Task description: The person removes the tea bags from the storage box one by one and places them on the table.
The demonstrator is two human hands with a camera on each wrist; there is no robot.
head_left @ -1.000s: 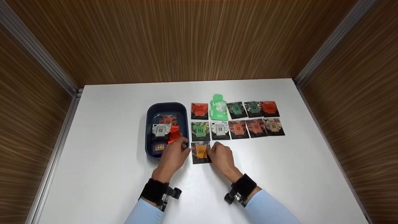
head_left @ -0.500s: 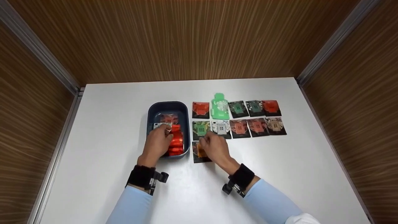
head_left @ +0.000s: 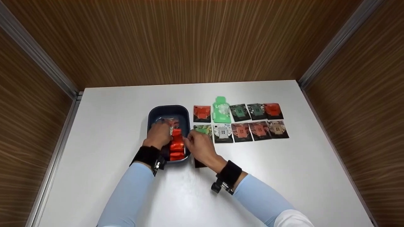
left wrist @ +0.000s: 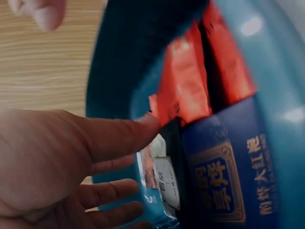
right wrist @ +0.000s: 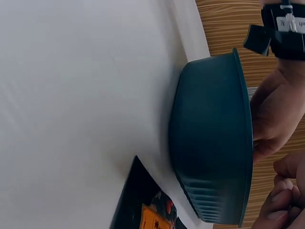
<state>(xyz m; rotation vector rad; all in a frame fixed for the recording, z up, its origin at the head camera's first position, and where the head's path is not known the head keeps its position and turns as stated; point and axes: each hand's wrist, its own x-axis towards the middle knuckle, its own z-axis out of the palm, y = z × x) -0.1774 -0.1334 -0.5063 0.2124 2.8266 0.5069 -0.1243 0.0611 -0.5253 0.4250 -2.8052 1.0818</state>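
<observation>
My left hand point(head_left: 158, 135) reaches into the dark blue tray point(head_left: 169, 107), its thumb and fingers extended and spread. In the left wrist view, the thumb tip is right at a black sachet with a white label point(left wrist: 167, 183). Red foil packets point(head_left: 177, 145) and a dark blue packet with gold lettering point(left wrist: 219, 167) lie beside it. My right hand point(head_left: 202, 147), fingers loosely curled with nothing visible in them, is at the tray's right rim. It covers most of the black sachet with an orange label point(right wrist: 155, 218) in the head view.
Two rows of flat sachets lie right of the tray, including a red one point(head_left: 202, 113), a white-and-black one point(head_left: 223, 133) and a beige one point(head_left: 278, 129). A green bottle-shaped pouch point(head_left: 221, 110) is in the back row. Wood-grain panels point(head_left: 202, 41) surround the white table point(head_left: 110, 107).
My left hand has moved from the tray's right side to the sachets on its left, uncovering the red packets. My right hand has left the orange-labelled sachet and moved left to the tray rim.
</observation>
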